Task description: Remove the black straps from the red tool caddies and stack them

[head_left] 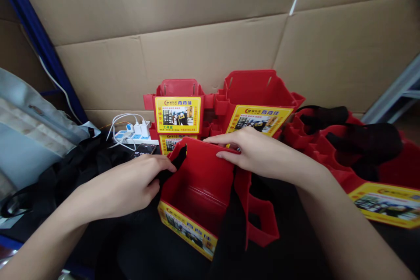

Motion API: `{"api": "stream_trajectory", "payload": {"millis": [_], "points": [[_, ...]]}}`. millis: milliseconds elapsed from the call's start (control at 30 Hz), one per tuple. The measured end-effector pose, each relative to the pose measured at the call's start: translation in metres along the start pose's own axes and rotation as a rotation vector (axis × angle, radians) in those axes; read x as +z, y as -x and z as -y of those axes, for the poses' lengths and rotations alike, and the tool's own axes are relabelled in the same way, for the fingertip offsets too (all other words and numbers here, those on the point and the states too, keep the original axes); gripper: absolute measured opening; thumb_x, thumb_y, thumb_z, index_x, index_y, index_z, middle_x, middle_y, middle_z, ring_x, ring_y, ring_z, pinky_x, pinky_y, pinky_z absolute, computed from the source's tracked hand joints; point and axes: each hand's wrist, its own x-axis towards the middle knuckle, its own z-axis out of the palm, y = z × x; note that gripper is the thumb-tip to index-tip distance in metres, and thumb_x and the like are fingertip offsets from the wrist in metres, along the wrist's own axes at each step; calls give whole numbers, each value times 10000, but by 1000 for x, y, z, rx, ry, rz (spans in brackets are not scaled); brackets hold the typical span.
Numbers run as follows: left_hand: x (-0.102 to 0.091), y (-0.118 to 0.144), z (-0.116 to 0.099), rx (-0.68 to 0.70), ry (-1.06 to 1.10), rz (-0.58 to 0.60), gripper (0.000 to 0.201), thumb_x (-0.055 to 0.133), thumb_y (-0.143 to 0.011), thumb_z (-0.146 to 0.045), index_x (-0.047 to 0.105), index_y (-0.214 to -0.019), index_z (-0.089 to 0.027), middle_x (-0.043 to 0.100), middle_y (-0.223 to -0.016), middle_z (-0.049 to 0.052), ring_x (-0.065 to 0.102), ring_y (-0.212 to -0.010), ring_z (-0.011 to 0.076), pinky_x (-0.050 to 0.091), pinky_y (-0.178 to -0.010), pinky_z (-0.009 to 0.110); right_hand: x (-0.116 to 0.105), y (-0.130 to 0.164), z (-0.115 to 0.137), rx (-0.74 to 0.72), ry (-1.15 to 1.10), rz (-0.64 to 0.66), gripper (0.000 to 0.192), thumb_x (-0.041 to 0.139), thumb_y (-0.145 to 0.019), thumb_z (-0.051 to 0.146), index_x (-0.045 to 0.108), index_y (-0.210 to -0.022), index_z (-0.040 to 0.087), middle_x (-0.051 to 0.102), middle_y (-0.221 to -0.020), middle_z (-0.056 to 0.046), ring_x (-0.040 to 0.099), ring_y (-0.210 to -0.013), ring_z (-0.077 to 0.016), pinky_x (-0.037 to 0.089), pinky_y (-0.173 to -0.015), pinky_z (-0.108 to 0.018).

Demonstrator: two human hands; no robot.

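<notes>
A red plastic tool box [206, 170] with a yellow printed label on its front stands tilted before me, its inside facing up. A black strap [179, 158] passes through the slot at the upper left of its back panel. My left hand [129, 186] is closed, thumb and fingers pinching this strap beside the slot. At the top right of the back panel, my right hand [251, 151] grips the rim between thumb and fingers. More black webbing [231, 227] hangs at the box's right side, next to a red side loop [262, 223].
Behind stand stacked red tool boxes [179, 87] and a larger one [252, 87]. Strapped boxes [387, 175] lie at right. A power strip [136, 135] with white cables and a phone [144, 150] are at left, near piled black straps [75, 170]. Cardboard [197, 17] lines the back.
</notes>
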Motion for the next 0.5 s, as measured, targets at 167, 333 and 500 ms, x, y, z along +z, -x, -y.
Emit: {"api": "stream_trajectory", "payload": {"millis": [167, 333, 500], "points": [[-2, -3, -1, 2, 11, -12, 437, 416, -746, -97, 559, -1133, -241, 580, -1176, 18, 551, -1054, 174, 453, -905, 290, -1, 1, 2, 4, -4, -5, 404, 505, -793, 191, 571, -1170, 317, 702, -857, 32, 633, -662, -115, 449, -617, -201], [-2, -13, -3, 33, -50, 7, 462, 407, -727, -86, 546, -1145, -223, 590, -1157, 33, 552, -1055, 175, 436, -926, 302, 0, -3, -4, 3, -125, 2, 305, 491, -825, 311, 624, -1099, 280, 700, -885, 21, 634, -732, -135, 464, -681, -229], [-3, -16, -12, 27, -87, -18, 452, 410, -724, -84, 554, -1132, -218, 590, -1159, 48, 562, -1041, 197, 454, -885, 308, 19, -25, -28, -19, -567, 61, 346, 434, -855, 353, 608, -1110, 196, 641, -1086, -42, 590, -970, -162, 450, -834, -282]]}}
